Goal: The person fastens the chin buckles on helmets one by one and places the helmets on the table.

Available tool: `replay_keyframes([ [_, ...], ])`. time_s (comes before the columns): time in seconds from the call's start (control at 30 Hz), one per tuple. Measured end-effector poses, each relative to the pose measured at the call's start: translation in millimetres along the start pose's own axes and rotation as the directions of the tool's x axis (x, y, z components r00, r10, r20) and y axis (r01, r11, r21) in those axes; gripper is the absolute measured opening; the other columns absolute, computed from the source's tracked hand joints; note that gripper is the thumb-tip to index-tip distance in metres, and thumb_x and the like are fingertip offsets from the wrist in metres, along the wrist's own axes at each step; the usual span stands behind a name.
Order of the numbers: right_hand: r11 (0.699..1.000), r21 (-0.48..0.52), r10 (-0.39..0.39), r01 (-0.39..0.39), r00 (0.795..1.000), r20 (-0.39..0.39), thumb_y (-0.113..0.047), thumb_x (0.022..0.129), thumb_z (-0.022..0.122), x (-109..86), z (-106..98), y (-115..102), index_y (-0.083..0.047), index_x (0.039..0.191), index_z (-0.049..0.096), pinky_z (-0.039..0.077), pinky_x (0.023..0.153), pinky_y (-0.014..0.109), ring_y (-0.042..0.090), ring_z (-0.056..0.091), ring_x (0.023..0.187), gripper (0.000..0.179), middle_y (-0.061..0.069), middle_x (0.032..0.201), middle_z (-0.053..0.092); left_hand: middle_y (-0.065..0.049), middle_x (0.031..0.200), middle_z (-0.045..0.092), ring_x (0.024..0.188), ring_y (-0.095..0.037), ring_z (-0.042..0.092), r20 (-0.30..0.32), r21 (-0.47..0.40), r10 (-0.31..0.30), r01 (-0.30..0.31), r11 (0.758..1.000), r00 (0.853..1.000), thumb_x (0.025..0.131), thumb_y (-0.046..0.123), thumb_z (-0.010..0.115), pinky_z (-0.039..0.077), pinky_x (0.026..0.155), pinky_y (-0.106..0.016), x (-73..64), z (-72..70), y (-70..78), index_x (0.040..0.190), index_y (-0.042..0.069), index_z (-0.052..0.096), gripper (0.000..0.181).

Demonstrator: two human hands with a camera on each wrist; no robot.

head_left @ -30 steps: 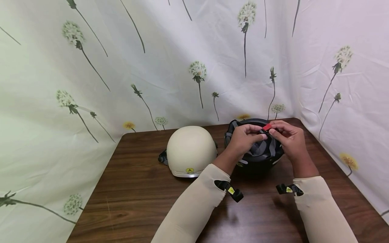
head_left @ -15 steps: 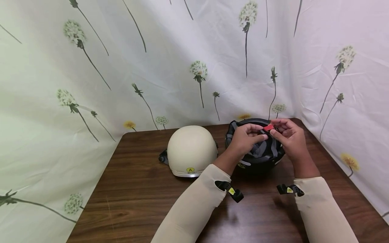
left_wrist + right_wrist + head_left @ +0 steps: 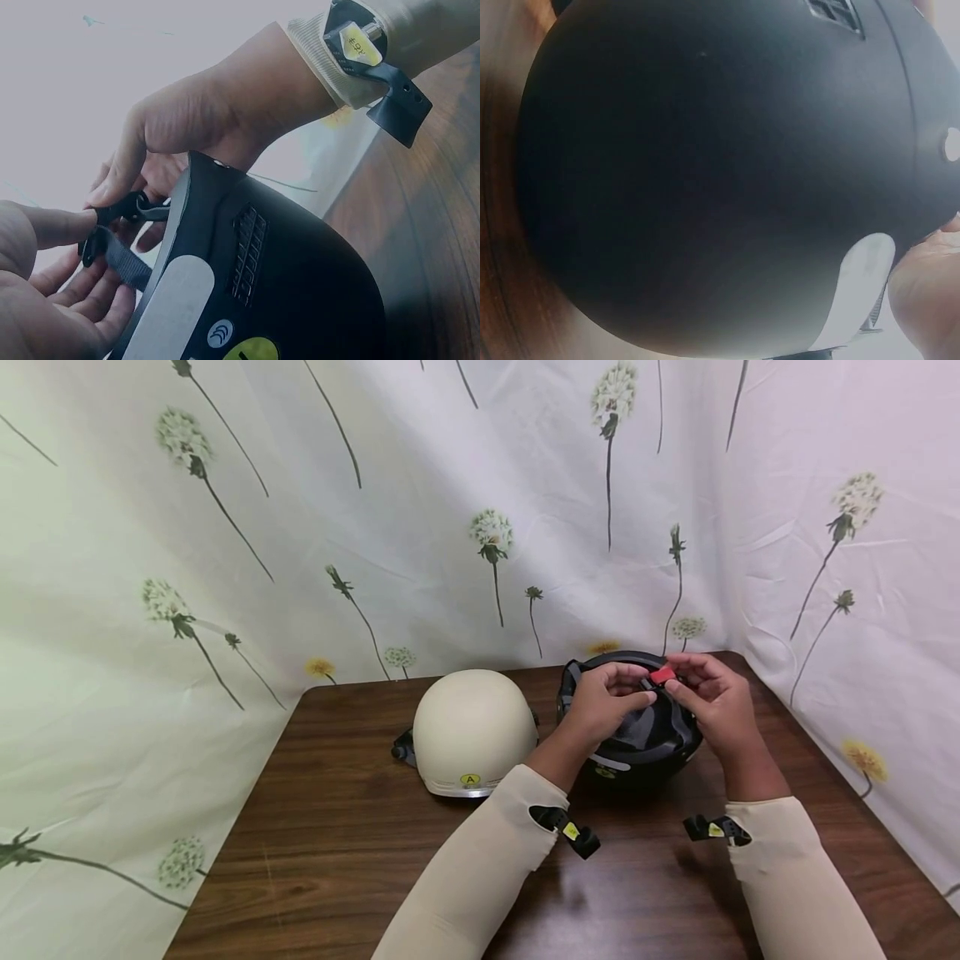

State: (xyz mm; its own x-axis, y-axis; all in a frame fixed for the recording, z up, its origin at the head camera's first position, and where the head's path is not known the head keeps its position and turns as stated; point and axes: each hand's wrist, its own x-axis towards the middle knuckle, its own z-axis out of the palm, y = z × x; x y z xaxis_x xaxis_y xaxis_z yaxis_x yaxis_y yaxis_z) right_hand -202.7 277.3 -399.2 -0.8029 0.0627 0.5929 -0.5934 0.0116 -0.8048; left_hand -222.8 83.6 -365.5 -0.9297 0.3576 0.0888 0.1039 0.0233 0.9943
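Note:
A black helmet [image 3: 637,772] lies upside down on the table, its padded inside facing up. Over its opening my left hand [image 3: 600,697] pinches the black part of the chin strap buckle [image 3: 112,214] between thumb and fingers. My right hand [image 3: 712,697] pinches the red end [image 3: 663,675] of that buckle. A grey strap [image 3: 127,262] runs from the buckle down to the helmet rim in the left wrist view. The right wrist view is mostly filled by the black shell [image 3: 705,172]. Whether the buckle halves are joined, I cannot tell.
A cream helmet [image 3: 474,731] stands right side up, left of the black one, with a dark strap end [image 3: 403,748] at its left. Both are on the brown wooden table [image 3: 330,843]. A white curtain [image 3: 420,527] with dandelion prints hangs behind and at the sides.
The black helmet has turned slightly, and its front sticker shows a little further right. The straps inside have shifted. Both hands keep their pinch on the buckle and barely move.

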Motion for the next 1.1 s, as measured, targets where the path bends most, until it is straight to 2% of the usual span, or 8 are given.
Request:
replay_keyframes([
  [0.2,1.0,-0.008,0.013,-0.013,1.0,-0.009,0.015,0.1,0.067,0.2,1.4,-1.1,0.021,0.133,0.06,0.058,0.092,0.013,0.001,0.075,0.108,0.035,-0.007,0.118,0.078,-0.008,0.125,0.079,0.1,-0.004,0.07,0.003,0.015,-0.007,0.007,1.0,1.0,0.097,0.008,0.083,0.058,0.086,-0.024,-0.5,-1.2,-0.8,0.129,0.009,0.076,0.033],
  [0.3,1.0,-0.024,0.019,-0.02,1.0,-0.015,0.014,0.099,0.068,0.4,2.6,-0.3,0.018,0.133,0.063,0.058,0.092,0.012,0.0,0.075,0.107,0.034,-0.006,0.117,0.078,-0.008,0.126,0.078,0.102,-0.006,0.07,0.0,0.024,-0.003,0.003,1.0,1.0,0.097,0.009,0.083,0.059,0.088,-0.026,-0.6,-1.6,-1.7,0.13,0.009,0.075,0.034],
  [0.43,0.997,-0.069,0.025,-0.026,1.0,-0.019,0.014,0.099,0.069,1.0,4.2,0.2,0.014,0.132,0.066,0.058,0.091,0.012,-0.001,0.074,0.107,0.033,-0.009,0.117,0.078,-0.008,0.128,0.078,0.106,-0.009,0.071,-0.011,0.029,-0.005,0.005,1.0,1.0,0.097,0.009,0.084,0.061,0.092,-0.028,-0.5,-1.9,-2.4,0.131,0.009,0.075,0.035],
  [0.67,0.984,-0.173,0.042,-0.043,0.999,-0.013,0.01,0.1,0.07,1.8,5.1,1.5,0.013,0.132,0.065,0.057,0.092,0.01,-0.003,0.072,0.11,0.033,-0.013,0.118,0.076,-0.008,0.135,0.077,0.124,-0.019,0.073,-0.026,-0.001,-0.001,0.001,1.0,1.0,0.096,0.006,0.084,0.061,0.102,-0.034,-2.0,-4.1,-2.0,0.133,0.009,0.074,0.039],
  [0.87,0.993,-0.112,0.036,-0.034,0.999,0.015,0.008,0.101,0.07,3.1,4.3,5.6,0.019,0.134,0.061,0.056,0.097,0.013,0.003,0.074,0.115,0.035,-0.006,0.118,0.079,-0.017,0.141,0.073,0.122,-0.016,0.072,-0.003,-0.013,0.041,-0.041,0.999,0.999,0.097,0.006,0.082,0.061,0.101,-0.032,-2.4,-6.6,-1.8,0.139,0.004,0.071,0.043],
  [0.97,0.992,-0.118,0.035,-0.033,0.999,0.017,0.008,0.102,0.069,3.0,3.8,5.1,0.021,0.135,0.059,0.056,0.099,0.012,0.002,0.073,0.117,0.037,-0.007,0.12,0.078,-0.018,0.143,0.072,0.121,-0.014,0.071,0.004,0.002,0.041,-0.041,0.999,0.999,0.098,0.007,0.082,0.06,0.101,-0.032,-3.1,-7.3,-0.6,0.14,0.003,0.069,0.044],
  [1.1,0.991,-0.129,0.041,-0.039,0.999,0.016,0.006,0.102,0.069,1.8,2.5,2.7,0.017,0.135,0.061,0.055,0.099,0.012,0.002,0.073,0.117,0.036,-0.009,0.12,0.078,-0.017,0.141,0.073,0.119,-0.014,0.07,0.001,0.014,0.038,-0.038,0.999,0.999,0.097,0.008,0.083,0.06,0.101,-0.031,-4.3,-7.4,0.1,0.138,0.004,0.07,0.043],
])
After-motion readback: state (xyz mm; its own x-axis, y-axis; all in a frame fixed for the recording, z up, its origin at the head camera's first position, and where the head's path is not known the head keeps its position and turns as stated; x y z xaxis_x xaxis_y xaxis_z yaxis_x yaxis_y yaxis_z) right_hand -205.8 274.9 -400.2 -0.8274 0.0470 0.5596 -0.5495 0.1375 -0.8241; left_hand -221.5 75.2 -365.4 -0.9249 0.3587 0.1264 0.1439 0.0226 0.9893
